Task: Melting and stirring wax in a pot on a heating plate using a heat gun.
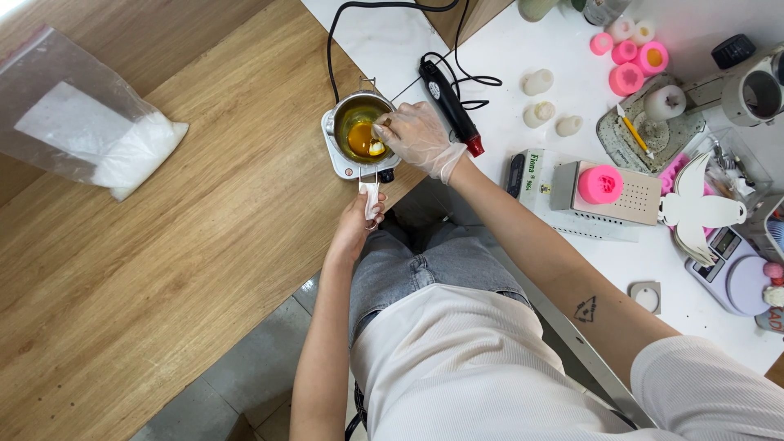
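Observation:
A small metal pot (pixel 341 114) of yellow-orange liquid sits on a little white hot plate (pixel 346 167) at the edge of the wooden table (pixel 204 245). My left hand (pixel 359 219), bare, grips the pot's white handle (pixel 371 196) from below. My right hand (pixel 416 137), in a clear glove, is over the pot's right rim and holds a thin stick dipped into the liquid, where a pale lump floats.
A plastic bag of white granules (pixel 90 126) lies at far left. A black heat gun (pixel 449 102) with cord lies right of the pot. On the white counter (pixel 588 261) are pink moulds (pixel 627 61), white wax figures (pixel 539 82), a scale (pixel 739 273) and a pink mould on a perforated box (pixel 600 184).

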